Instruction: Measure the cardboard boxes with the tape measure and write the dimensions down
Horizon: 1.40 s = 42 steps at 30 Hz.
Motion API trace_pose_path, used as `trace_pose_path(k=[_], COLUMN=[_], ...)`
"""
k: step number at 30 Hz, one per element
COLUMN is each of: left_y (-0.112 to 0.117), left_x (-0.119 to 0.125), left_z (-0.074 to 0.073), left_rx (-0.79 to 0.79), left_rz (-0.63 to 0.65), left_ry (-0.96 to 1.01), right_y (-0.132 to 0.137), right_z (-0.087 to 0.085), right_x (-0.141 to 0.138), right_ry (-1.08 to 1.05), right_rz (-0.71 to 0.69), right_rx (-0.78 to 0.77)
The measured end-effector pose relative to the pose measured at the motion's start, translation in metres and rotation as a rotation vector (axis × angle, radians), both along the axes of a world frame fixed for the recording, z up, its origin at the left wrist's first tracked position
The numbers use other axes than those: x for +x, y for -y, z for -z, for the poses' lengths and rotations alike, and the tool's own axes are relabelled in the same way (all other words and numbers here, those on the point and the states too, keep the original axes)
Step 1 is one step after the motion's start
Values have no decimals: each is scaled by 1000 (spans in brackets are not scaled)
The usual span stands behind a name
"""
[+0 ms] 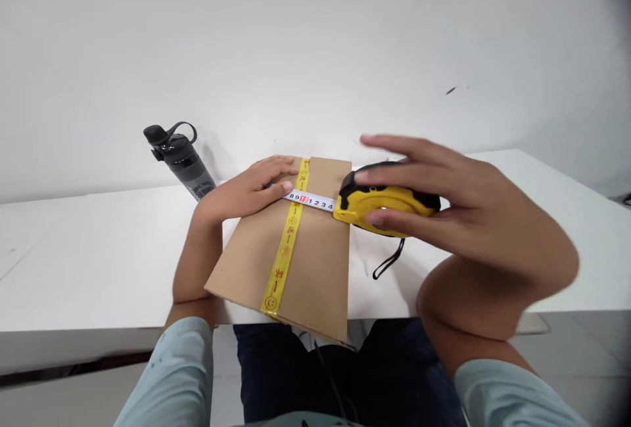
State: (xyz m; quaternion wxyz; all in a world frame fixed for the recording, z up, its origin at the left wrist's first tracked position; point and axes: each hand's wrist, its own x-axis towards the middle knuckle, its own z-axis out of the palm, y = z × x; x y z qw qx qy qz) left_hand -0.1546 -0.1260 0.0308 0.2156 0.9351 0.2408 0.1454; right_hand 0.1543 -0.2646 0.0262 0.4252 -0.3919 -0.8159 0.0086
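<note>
A brown cardboard box (315, 263), flat and sealed with a strip of yellow printed tape (282, 263), lies on the table and juts over its front edge. My left hand (251, 187) rests on its left side, with the thumb pinning the white blade (315, 201) of a tape measure; the blade's end is hidden under that hand. The blade runs across the box to the yellow and black tape measure (394, 207). My right hand (458, 203) grips this case between thumb and fingers at the box's right edge, index finger raised. A black wrist strap (389, 261) hangs from the case.
Behind my left forearm a dark, see-through water bottle (185, 161) with a carry loop stands near the wall. The white table (98, 263) ends just in front of my lap. A white wall (296, 52) with a few dark scuffs rises behind it.
</note>
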Motion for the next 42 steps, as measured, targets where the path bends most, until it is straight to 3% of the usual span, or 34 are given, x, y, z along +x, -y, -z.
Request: trace_pose_path(k=[3,12,23,27,35,42], left_y=[6,24,21,19,12,14], left_x=[-1,-1,0,1,2,3], left_z=[-2,-6,-5,-6,1,1], left_rx=[-11,-40,-41,-46,-35,-46], left_rz=[-5,-32,-95,-31,46,26], left_ry=[-13,-68,-53,-41,-27,-52], right_y=[0,10,4,4,9,12], right_z=[-3,-20,-8,-6,-13,-14], right_x=[2,14,24,26,22,21], right_ry=[2,-31,-87,-82,-11,27], right_rz=[-95,-113,-111,-144,-78,-41], right_rx=[51,24,-5,44,-5,-2])
